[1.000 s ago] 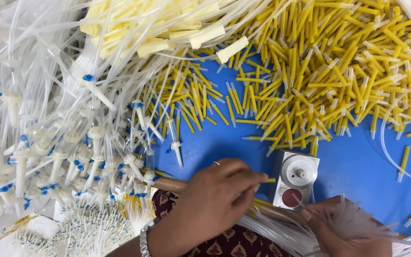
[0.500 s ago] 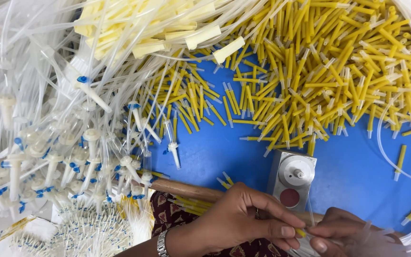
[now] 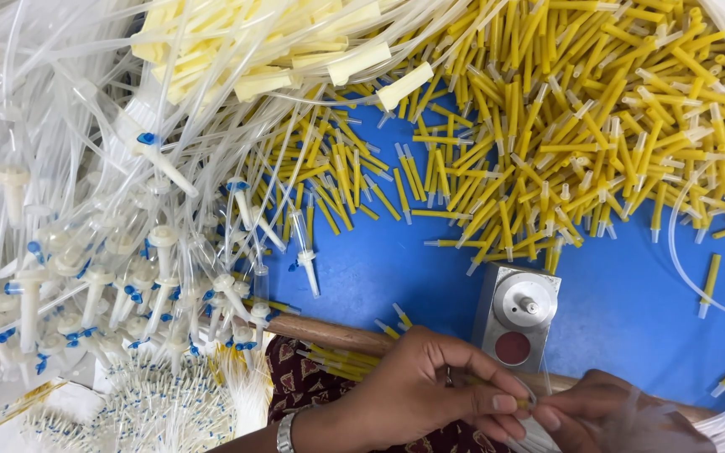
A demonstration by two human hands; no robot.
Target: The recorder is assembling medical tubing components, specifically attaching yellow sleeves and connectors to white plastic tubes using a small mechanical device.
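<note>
Low over the blue worktop (image 3: 631, 319), the left hand (image 3: 430, 394) pinches 1 short yellow plastic sleeve (image 3: 520, 403) fingertip-to-fingertip against the right hand (image 3: 606, 411), clamped on thin clear tubing (image 3: 539, 432); joining them seems underway, needing careful end-to-end alignment.

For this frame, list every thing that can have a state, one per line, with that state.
left hand: fingers pinched on a thin yellow piece
right hand: fingertips meeting the left hand's, clear tubing over it
yellow tubes: loose in a heap on the blue table
clear tubing sets: piled and tangled at the left
small metal fixture: upright on the table, untouched
pale yellow caps: heaped on top
</note>
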